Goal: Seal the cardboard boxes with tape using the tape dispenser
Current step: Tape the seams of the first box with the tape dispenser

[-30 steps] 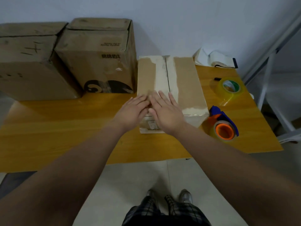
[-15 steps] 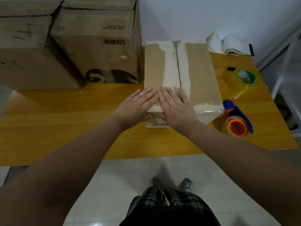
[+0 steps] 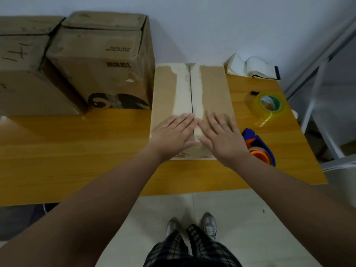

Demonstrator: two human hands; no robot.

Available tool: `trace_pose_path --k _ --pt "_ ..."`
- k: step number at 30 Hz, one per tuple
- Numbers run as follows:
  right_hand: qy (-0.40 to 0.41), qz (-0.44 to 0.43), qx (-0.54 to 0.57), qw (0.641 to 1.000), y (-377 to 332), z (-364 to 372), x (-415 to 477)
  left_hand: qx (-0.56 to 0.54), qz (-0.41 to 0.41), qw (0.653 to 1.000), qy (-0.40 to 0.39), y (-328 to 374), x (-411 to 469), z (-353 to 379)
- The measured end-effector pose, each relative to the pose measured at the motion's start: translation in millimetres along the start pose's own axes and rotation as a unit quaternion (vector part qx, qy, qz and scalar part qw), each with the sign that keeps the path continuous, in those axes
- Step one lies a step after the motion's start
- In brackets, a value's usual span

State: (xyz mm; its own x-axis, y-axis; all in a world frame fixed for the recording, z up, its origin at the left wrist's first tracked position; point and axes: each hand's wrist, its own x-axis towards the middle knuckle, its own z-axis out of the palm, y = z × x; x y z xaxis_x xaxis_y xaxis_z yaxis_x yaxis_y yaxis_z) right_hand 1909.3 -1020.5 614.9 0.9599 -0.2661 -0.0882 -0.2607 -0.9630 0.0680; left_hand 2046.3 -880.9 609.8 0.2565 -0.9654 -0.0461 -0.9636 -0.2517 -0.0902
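Observation:
A long flat cardboard box lies on the wooden table, its two top flaps closed with a dark seam down the middle between pale strips. My left hand rests flat on the left flap at the near end. My right hand lies flat on the right flap beside it, fingers spread. Neither hand holds anything. The blue tape dispenser with an orange roll sits on the table just right of my right wrist, partly hidden by it.
Two large cardboard boxes stand at the back left against the wall. A loose roll of clear tape lies at the right, a white folded item behind it. A metal frame stands beyond the table's right edge.
Both hands have slid apart a little along the near end of the box top, the right one moving right. The camera view has shifted.

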Motion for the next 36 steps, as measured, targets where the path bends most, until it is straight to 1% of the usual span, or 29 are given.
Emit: trace_pose_path --k 4,7,8,9,11,13,15,17,20,21,22,23,24,25,26,27,28,29,30,31,34,36 --pt "0.028 -0.037 -0.083 0.995 4.0 10.5 -3.5 0.059 0.011 0.998 -0.005 2.1 -2.9 3.7" --pt "0.01 -0.06 -0.106 0.992 8.7 7.3 -1.7 0.067 0.006 0.998 -0.017 2.5 -3.6 3.3" --pt "0.001 -0.063 -0.099 0.993 12.2 4.1 -2.8 0.072 0.004 0.997 -0.02 2.8 -4.0 3.5" --pt "0.001 -0.061 -0.073 0.995 18.1 0.1 -5.0 0.075 0.0 0.997 -0.02 3.3 -4.0 3.8" --pt "0.013 -0.056 0.016 0.998 38.7 -1.8 -11.5 0.069 -0.011 0.997 -0.022 4.8 -3.6 3.9" --pt "0.025 -0.071 0.099 0.992 61.6 5.6 -19.7 0.049 -0.021 0.998 -0.017 6.0 -3.5 3.2" --pt "0.027 -0.09 0.152 0.984 71.9 16.8 -24.8 0.016 -0.035 0.999 -0.006 6.2 -3.7 2.6" --pt "0.027 -0.091 0.183 0.978 71.9 24.5 -22.7 -0.013 -0.047 0.999 0.001 5.6 -3.4 1.6" --pt "0.031 -0.124 0.159 0.979 76.2 24.9 -18.9 -0.024 -0.056 0.998 0.005 8.1 -1.5 -1.2" --pt "0.028 -0.129 0.168 0.977 79.7 24.3 -20.0 -0.023 -0.063 0.998 0.004 11.1 -0.7 -3.3" --pt "0.024 -0.113 0.218 0.969 80.8 23.4 -22.1 -0.023 -0.07 0.997 0.007 16.4 1.0 -6.2" --pt "0.024 -0.068 0.313 0.947 77.0 21.2 -25.2 -0.025 -0.07 0.997 0.015 24.5 4.1 -9.6" --pt "0.036 0.005 0.435 0.899 69.4 19.3 -26.7 -0.032 -0.06 0.997 0.025 35.2 10.1 -12.7" --pt "0.054 0.086 0.543 0.833 59.3 18.7 -25.1 -0.036 -0.038 0.998 0.038 47.8 18.7 -14.1" --pt "0.065 0.163 0.618 0.766 48.3 17.8 -20.5 -0.034 -0.013 0.998 0.047 61.8 29.6 -13.7" --pt "0.067 0.218 0.66 0.716 39.0 17.5 -14.0 -0.025 0.004 0.998 0.049 75.4 41.3 -12.2" --pt "0.073 0.251 0.684 0.681 32.9 19.5 -7.4 -0.009 0.008 0.999 0.042 87.0 51.6 -9.7" --pt "0.09 0.275 0.691 0.663 29.6 21.1 -2.0 0.008 0.0 0.999 0.035 94.7 59.3 -6.6" --pt "0.11 0.293 0.689 0.654 28.6 21.2 2.0 0.021 -0.013 0.999 0.033 98.8 64.0 -2.8" --pt "0.128 0.305 0.673 0.662 29.4 22.7 4.5 0.03 -0.019 0.999 0.033 99.9 66.4 0.7" --pt "0.165 0.317 0.561 0.747 31.0 34.5 7.9 0.047 -0.002 0.998 0.044 92.0 60.3 3.6" --pt "0.183 0.334 0.505 0.775 31.4 37.9 9.9 0.038 -0.008 0.999 0.03 74.7 44.5 3.1"
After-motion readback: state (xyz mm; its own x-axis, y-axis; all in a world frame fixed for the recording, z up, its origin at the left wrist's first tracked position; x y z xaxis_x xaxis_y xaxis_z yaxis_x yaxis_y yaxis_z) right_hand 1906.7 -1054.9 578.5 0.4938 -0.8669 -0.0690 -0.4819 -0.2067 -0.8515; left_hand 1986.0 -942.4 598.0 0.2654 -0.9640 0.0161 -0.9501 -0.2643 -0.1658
